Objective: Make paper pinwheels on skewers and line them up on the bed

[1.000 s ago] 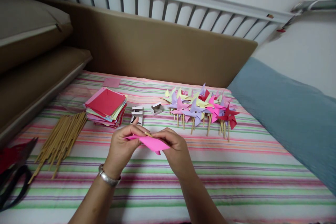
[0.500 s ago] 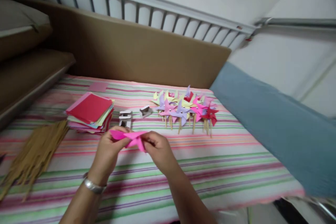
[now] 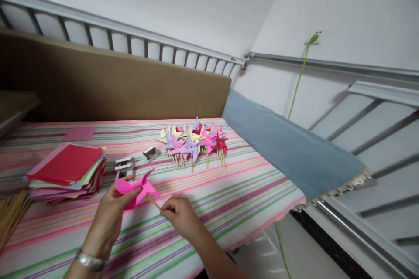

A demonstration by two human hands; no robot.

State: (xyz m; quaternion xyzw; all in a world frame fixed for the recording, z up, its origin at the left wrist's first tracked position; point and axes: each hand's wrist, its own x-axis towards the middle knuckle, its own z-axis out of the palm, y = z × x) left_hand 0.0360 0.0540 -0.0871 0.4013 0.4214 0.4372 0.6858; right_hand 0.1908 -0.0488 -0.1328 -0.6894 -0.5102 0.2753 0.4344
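A bright pink paper pinwheel (image 3: 146, 188) is held between my two hands over the striped cloth. My left hand (image 3: 113, 209), with a silver bracelet at the wrist, pinches its paper vanes near the middle, thumb on top. The fingers of my right hand (image 3: 178, 212) close on the far end of its thin wooden stick (image 3: 155, 203). Just beyond my left hand sit two small open boxes, a white one (image 3: 123, 166) and a smaller one (image 3: 151, 154); their contents are too small to tell.
Several pinwheels on sticks (image 3: 191, 146) lie grouped toward the back. At left are a stack of coloured paper squares (image 3: 65, 165), a single pink sheet (image 3: 79, 133) and a bundle of wooden sticks (image 3: 13, 213). A brown board (image 3: 131, 83) stands behind; a blue cloth (image 3: 278, 139) drapes the right side.
The camera view has swung right. My right hand has moved from the paper vanes to the stick, which now shows. The pinwheel has turned so its stick points toward my right hand.
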